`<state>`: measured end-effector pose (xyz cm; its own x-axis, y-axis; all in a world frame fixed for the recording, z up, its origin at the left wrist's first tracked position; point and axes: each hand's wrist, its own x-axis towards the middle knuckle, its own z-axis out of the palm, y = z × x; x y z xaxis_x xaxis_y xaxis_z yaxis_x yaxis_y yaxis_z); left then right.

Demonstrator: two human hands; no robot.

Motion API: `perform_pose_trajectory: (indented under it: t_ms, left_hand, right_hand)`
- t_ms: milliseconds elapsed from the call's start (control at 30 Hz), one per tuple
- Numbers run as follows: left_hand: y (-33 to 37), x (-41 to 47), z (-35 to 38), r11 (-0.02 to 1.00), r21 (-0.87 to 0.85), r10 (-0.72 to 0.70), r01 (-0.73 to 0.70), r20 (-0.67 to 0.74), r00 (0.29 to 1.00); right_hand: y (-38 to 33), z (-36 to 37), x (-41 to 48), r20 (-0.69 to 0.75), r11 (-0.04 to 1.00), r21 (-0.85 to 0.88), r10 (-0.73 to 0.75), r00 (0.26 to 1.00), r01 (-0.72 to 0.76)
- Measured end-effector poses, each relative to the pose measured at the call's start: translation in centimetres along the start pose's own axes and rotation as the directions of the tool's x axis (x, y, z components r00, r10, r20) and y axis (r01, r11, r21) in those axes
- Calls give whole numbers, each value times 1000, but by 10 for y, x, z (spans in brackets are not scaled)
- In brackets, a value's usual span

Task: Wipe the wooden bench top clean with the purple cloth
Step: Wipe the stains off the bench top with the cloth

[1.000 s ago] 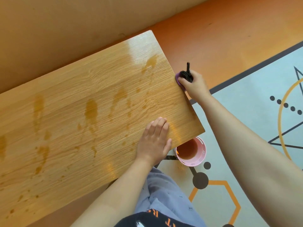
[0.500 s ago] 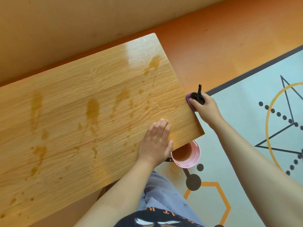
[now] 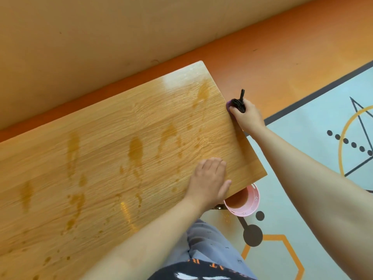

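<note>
The wooden bench top (image 3: 96, 158) runs across the view from lower left to upper right, marked with several brown liquid smears. My right hand (image 3: 247, 116) is closed on the purple cloth (image 3: 229, 105), which has a black loop on top, and presses it against the bench's right end edge near the far corner. My left hand (image 3: 210, 178) lies flat, palm down, on the bench top near its near right corner, holding nothing. Most of the cloth is hidden under my fingers.
A pink bowl (image 3: 251, 207) of brown liquid sits on the floor, partly under the bench's near right corner. A pale patterned mat (image 3: 314, 199) covers the floor at right, orange floor (image 3: 272, 57) beyond it. A tan wall (image 3: 101, 37) runs behind the bench.
My right hand slid the cloth along the bench's right end edge toward the near corner, then back up toward the far corner. The left hand stayed flat in place.
</note>
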<state>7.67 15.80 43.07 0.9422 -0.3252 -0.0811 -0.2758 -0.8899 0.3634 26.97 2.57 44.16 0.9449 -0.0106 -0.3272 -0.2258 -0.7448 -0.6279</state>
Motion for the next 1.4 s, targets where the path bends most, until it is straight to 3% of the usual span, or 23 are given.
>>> perform_pose_trajectory:
  t_ms: [167, 300, 500, 733, 1000, 1400]
  left_hand:
    - [-79, 49, -53, 993, -68, -107, 97, -164, 981]
    - [-162, 87, -92, 956, 46, -277, 289, -173, 945]
    - [-239, 99, -100, 917, 121, -371, 379, -88, 925]
    - [-251, 98, -86, 915, 54, -390, 399, -125, 912]
    - [-252, 97, -81, 921, 33, -380, 387, -134, 915]
    - [-253, 97, -83, 918, 11, -392, 397, -146, 908]
  right_hand:
    - [-5, -2, 2, 4, 1000, -12, 20, 1000, -20]
    - [-3, -1, 3, 12, 998, 41, 47, 999, -47]
    - [7, 3, 7, -1, 976, 207, 74, 997, -72]
    - [-14, 18, 36, -29, 959, 272, 91, 995, -79]
    - [-79, 46, 123, -84, 968, 250, 8, 996, 14]
    - [-42, 31, 73, -72, 980, 198, -8, 997, 22]
